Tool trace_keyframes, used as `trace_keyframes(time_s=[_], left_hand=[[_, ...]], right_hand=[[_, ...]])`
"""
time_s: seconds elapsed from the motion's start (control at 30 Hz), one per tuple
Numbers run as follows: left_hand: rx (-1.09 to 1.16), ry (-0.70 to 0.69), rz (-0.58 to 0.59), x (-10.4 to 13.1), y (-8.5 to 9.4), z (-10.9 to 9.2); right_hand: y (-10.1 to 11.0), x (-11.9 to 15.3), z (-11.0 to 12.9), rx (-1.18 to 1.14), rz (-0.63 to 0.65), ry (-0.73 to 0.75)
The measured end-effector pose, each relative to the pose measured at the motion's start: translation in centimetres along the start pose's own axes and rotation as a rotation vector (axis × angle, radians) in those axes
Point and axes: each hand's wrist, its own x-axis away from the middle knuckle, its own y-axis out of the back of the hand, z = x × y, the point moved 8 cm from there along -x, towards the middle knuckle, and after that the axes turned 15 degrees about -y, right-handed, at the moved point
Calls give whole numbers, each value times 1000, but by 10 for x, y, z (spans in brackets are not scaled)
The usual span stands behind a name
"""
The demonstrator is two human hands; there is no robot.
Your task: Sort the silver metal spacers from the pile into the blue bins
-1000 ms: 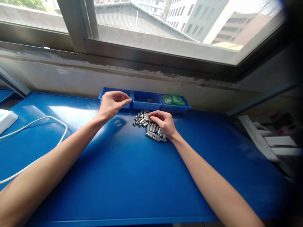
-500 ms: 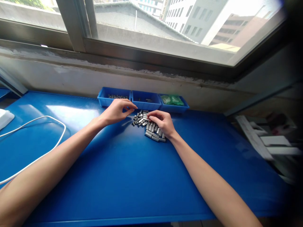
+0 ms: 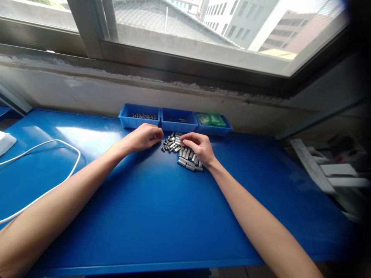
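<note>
From where I stand, the left hand (image 3: 142,137) hangs just beside the pile of metal pieces (image 3: 190,157), at about ten o'clock if twelve is toward the window (image 3: 179,36). Its fingers are curled in toward the thumb, and I can't tell whether they have hold of anything. The right hand (image 3: 203,147) is over the pile's three o'clock side, thumb and forefinger brought close together above the pieces; whether a piece sits between them I can't make out.

The pile lies on the blue surface (image 3: 162,216), short silvery bits. Those nearer the left hand are jumbled and look darker in places, while those under and below the right hand lie closer together, several side by side.

Past the pile, three blue bins stand in a row. The left bin (image 3: 139,122), at ten to eleven o'clock, holds many small metal bits (image 3: 145,116). The middle bin (image 3: 178,126), at twelve, has a few dark ones (image 3: 182,120). The right bin (image 3: 216,131), between one and two, holds green plastic packaging (image 3: 216,119).

Farther out, a white cable (image 3: 58,140) loops across toward eight and nine o'clock, with a white device (image 3: 6,143) at nine by the edge of my view. Pale boards (image 3: 313,166) sit at about three, blurred.
</note>
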Motion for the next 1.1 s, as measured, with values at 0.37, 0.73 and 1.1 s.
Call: trace_keyframes(time_s=[0.37, 0.73, 1.1], left_hand=[[36, 131, -32, 4, 1, 10], [1161, 629, -326, 16, -31, 14], [974, 574, -844, 18, 14, 27]], right_hand=[[1, -1, -1, 7, 3, -3], [0, 0, -1, 13, 1, -11], [0, 0, -2, 15, -1, -10]])
